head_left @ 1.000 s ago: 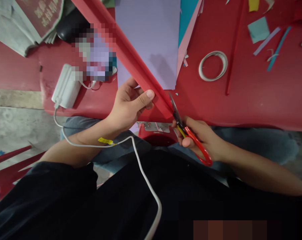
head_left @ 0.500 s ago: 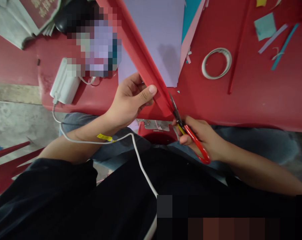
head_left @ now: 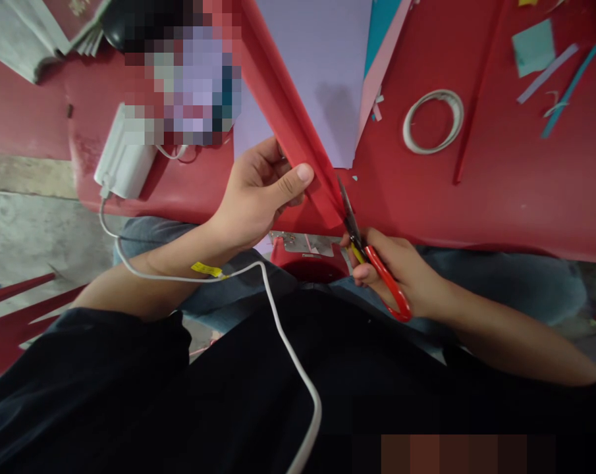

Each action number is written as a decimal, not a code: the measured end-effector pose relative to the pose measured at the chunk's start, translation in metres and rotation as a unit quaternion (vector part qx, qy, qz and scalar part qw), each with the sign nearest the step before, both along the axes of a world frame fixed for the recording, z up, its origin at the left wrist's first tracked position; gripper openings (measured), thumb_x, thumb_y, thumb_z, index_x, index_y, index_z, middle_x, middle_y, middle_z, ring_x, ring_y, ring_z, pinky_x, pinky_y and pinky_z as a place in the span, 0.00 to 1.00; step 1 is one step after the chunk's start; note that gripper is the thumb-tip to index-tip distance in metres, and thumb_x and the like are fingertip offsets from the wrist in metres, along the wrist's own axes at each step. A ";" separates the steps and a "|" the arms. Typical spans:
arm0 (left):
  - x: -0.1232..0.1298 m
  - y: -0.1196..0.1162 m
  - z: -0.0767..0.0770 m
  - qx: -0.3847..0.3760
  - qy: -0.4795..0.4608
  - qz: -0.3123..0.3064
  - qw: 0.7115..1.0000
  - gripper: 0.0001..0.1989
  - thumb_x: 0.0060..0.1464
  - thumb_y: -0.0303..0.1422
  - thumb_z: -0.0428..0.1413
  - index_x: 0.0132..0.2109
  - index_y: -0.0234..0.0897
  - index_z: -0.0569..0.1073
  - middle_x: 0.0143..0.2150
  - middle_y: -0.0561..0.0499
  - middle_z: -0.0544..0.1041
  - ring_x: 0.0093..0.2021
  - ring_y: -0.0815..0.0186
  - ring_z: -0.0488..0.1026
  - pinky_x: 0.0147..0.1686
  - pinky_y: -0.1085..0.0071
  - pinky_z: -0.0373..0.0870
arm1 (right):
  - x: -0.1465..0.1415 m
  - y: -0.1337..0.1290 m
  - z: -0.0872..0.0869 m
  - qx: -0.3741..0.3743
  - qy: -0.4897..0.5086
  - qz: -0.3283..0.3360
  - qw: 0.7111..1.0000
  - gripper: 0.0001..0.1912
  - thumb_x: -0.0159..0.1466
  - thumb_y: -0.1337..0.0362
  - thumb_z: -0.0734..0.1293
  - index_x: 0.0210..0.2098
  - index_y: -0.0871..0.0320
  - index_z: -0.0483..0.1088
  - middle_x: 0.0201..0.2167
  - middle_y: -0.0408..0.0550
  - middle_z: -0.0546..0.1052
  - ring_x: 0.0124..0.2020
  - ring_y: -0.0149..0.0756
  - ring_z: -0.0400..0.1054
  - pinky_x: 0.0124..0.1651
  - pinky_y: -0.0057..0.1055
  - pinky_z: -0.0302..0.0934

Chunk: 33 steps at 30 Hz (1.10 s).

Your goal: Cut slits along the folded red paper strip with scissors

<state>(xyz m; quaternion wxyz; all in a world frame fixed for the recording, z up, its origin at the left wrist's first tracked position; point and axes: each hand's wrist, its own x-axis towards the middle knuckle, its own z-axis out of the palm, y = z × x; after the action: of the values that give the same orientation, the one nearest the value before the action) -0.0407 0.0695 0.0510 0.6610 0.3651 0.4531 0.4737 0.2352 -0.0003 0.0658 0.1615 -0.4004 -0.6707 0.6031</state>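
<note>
My left hand (head_left: 265, 194) pinches a long folded strip of red paper (head_left: 290, 118) close to its lower end, thumb on top and fingers underneath. The strip slants up and away to the left, over lilac sheets. In my right hand (head_left: 401, 266) is a pair of scissors (head_left: 389, 283) with red-edged handles; my fingers are closed round them. Their blades point up and away, at the strip's lower right edge. Whether the blades are parted around the paper I cannot tell.
Lilac paper (head_left: 317, 59) lies on the red table (head_left: 525, 197), over blue and pink sheets. A tape roll (head_left: 433, 122) and paper scraps (head_left: 533, 47) are on the right. At left sits a white power bank (head_left: 127, 158), its white cable (head_left: 278, 316) crossing my left forearm.
The view has shifted slightly, so the table items sit a little differently in it. Both hands keep their hold on the paper and the scissors, with hardly any movement between them.
</note>
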 end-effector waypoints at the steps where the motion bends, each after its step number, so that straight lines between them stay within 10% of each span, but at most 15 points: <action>1: 0.000 0.000 0.000 0.005 -0.001 -0.004 1.000 0.23 0.52 0.49 0.78 0.46 0.43 0.80 0.36 0.52 0.81 0.37 0.65 0.85 0.31 0.73 0.83 | 0.000 0.000 0.000 0.002 0.000 0.001 1.000 0.25 0.77 0.40 0.68 0.58 0.53 0.70 0.32 0.44 0.77 0.31 0.38 0.72 0.36 0.34 0.65; 33: -0.004 0.000 -0.002 0.011 0.009 -0.007 1.000 0.24 0.51 0.51 0.78 0.46 0.43 0.82 0.38 0.53 0.85 0.38 0.67 0.85 0.31 0.75 0.83 | -0.003 -0.001 0.003 -0.106 -0.024 -0.040 0.993 0.32 0.70 0.36 0.75 0.57 0.54 0.74 0.24 0.40 0.77 0.20 0.34 0.73 0.22 0.27 0.65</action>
<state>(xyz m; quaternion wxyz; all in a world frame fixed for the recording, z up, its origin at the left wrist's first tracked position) -0.0450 0.0696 0.0493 0.6562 0.3797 0.4512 0.4708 0.2323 -0.0014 0.0684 0.1256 -0.4560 -0.5899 0.6544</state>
